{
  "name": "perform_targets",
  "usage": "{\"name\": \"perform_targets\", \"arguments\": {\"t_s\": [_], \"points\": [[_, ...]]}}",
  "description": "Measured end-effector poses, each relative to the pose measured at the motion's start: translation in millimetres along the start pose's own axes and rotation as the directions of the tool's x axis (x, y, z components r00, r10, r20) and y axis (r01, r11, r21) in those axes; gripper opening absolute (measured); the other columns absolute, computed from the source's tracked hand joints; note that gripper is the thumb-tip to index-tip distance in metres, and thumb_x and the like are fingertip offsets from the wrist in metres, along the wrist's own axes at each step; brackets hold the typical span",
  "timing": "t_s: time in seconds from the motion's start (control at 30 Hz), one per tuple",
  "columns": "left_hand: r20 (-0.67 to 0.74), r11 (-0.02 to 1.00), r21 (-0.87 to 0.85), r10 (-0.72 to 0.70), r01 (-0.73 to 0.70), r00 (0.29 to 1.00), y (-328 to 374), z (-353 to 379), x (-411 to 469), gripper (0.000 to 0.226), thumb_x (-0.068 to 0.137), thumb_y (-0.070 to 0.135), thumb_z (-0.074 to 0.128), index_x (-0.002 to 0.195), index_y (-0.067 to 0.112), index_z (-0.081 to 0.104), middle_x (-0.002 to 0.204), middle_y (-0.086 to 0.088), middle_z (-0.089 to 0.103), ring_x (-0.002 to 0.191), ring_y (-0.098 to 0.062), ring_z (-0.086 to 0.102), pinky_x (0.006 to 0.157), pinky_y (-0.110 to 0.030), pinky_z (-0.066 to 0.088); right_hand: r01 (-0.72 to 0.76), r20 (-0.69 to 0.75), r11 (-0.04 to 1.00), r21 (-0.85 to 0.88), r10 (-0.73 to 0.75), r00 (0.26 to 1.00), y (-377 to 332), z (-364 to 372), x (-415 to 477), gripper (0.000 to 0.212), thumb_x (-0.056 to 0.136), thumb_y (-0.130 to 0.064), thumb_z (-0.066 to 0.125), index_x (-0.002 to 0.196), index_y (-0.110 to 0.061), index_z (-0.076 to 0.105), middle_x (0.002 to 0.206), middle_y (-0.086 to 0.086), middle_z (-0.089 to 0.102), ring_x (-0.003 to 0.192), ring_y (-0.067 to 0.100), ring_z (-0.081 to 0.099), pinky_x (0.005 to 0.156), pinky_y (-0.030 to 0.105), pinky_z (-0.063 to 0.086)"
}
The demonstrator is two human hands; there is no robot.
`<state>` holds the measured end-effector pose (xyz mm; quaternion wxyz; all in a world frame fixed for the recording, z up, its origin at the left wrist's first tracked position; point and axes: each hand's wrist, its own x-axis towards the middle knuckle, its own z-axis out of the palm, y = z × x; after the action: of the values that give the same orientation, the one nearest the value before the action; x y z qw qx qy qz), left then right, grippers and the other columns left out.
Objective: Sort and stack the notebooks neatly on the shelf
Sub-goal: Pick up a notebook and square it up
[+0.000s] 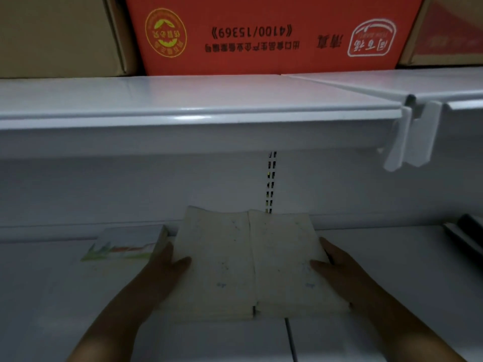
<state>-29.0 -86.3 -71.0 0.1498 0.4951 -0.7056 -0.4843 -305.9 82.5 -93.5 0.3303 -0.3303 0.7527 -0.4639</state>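
Note:
Two cream-covered stacks of notebooks (251, 265) lie side by side on the lower white shelf (65, 296), their long edges touching down the middle. My left hand (162, 273) grips the left stack's outer edge, thumb lying on its cover. My right hand (337, 265) grips the right stack's outer edge in the same way. Just left of them lies another notebook (125, 244) with a pale cover and a green and red picture; my left hand hides its right corner.
The upper white shelf (183, 105) overhangs the work area and carries a red printed carton (261, 35) and brown cartons (52, 35). A slotted upright (270, 181) runs down the back wall. A dark object (467, 231) lies at the right edge.

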Motion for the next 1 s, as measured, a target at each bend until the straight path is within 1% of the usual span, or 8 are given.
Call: {"name": "perform_targets", "arguments": {"t_s": [0.2, 0.3, 0.5, 0.6, 0.7, 0.77, 0.87, 1.0], "points": [[0.318, 0.706, 0.682, -0.050, -0.191, 0.947, 14.6, -16.1, -24.3, 0.140, 0.032, 0.073, 0.076, 0.115, 0.056, -0.036, 0.148, 0.004, -0.038, 0.143, -0.019, 0.021, 0.110, -0.032, 0.034, 0.379, 0.354, 0.571, -0.729, -0.159, 0.922, -28.7, 8.4, -33.8, 0.117, 0.055, -0.084, 0.048, 0.139, -0.042, -0.022, 0.145, -0.016, -0.033, 0.137, 0.009, -0.031, 0.119, 0.038, -0.009], [0.202, 0.646, 0.741, 0.047, -0.184, 0.978, 9.8, -5.7, -22.2, 0.132, 0.055, 0.053, 0.080, 0.117, 0.050, -0.036, 0.153, -0.004, -0.028, 0.136, -0.024, 0.036, 0.105, -0.032, 0.039, 0.495, 0.479, 0.379, -0.782, -0.143, 0.866, -27.3, 32.0, -34.7, 0.114, 0.065, -0.073, 0.059, 0.141, -0.044, -0.019, 0.147, -0.013, -0.034, 0.137, 0.014, -0.033, 0.116, 0.047, -0.012], [0.109, 0.715, 0.680, 0.121, -0.163, 0.987, 6.6, -2.2, -25.0, 0.130, 0.055, 0.051, 0.081, 0.118, 0.054, -0.033, 0.159, -0.002, 0.003, 0.139, -0.023, 0.030, 0.110, -0.032, 0.032, 0.477, 0.429, 0.393, -0.786, -0.208, 0.879, -16.0, 36.9, -22.3, 0.104, 0.074, -0.061, 0.060, 0.142, -0.045, -0.017, 0.151, -0.015, -0.026, 0.142, 0.015, -0.024, 0.117, 0.046, -0.012], [0.151, 0.841, 0.510, 0.118, -0.179, 0.981, 4.0, -8.3, -29.3, 0.136, 0.042, 0.060, 0.083, 0.116, 0.060, -0.031, 0.155, 0.014, 0.002, 0.138, -0.014, 0.029, 0.109, -0.031, 0.033, 0.472, 0.431, 0.377, -0.797, -0.193, 0.882, -13.0, 33.0, -23.5, 0.110, 0.065, -0.074, 0.057, 0.138, -0.048, -0.020, 0.144, -0.020, -0.029, 0.140, 0.012, -0.026, 0.117, 0.047, -0.012], [0.120, 0.989, 0.036, 0.138, -0.143, 0.983, 2.0, -13.6, -36.3, 0.102, 0.065, 0.057, 0.069, 0.129, 0.059, -0.010, 0.137, 0.024, 0.028, 0.117, -0.001, 0.043, 0.097, -0.019, 0.038, 0.304, 0.240, 0.748, -0.590, -0.198, 0.950, -22.2, 12.4, -29.5, 0.115, 0.046, -0.094, 0.040, 0.140, -0.047, -0.007, 0.152, -0.019, -0.008, 0.143, 0.007, -0.011, 0.117, 0.031, -0.004], [0.058, 0.959, -0.280, 0.053, -0.034, 0.997, -5.2, -10.4, -31.7, 0.077, 0.081, 0.053, 0.058, 0.145, 0.038, 0.018, 0.131, 0.020, 0.043, 0.112, -0.004, 0.049, 0.102, -0.024, 0.036, 0.110, -0.054, 0.966, -0.232, -0.126, 0.991, -18.1, -2.8, -25.9, 0.092, 0.069, -0.075, 0.051, 0.145, -0.035, 0.020, 0.151, -0.010, 0.024, 0.141, 0.010, 0.020, 0.115, 0.028, 0.018], [0.102, 0.791, -0.595, -0.099, 0.141, 0.990, -10.6, 1.5, -21.9, 0.046, 0.086, 0.046, 0.054, 0.119, 0.015, 0.060, 0.109, -0.004, 0.071, 0.100, -0.020, 0.064, 0.099, -0.038, 0.044, -0.013, 0.005, 0.984, 0.179, 0.012, 1.000, -3.9, -9.6, -15.0, 0.026, 0.092, -0.026, 0.055, 0.118, -0.026, 0.060, 0.131, 0.005, 0.058, 0.114, 0.021, 0.057, 0.099, 0.038, 0.042], [0.065, 0.703, -0.695, -0.151, 0.153, 0.986, -6.5, 9.6, -17.3, 0.026, 0.093, 0.030, 0.048, 0.091, 0.012, 0.066, 0.072, -0.003, 0.075, 0.078, -0.021, 0.067, 0.082, -0.037, 0.049, 0.015, -0.042, 0.980, 0.200, -0.007, 0.999, 1.5, -1.1, -12.3, 0.034, 0.089, -0.003, 0.052, 0.097, -0.035, 0.063, 0.093, -0.012, 0.071, 0.086, 0.015, 0.066, 0.075, 0.032, 0.051]]}}
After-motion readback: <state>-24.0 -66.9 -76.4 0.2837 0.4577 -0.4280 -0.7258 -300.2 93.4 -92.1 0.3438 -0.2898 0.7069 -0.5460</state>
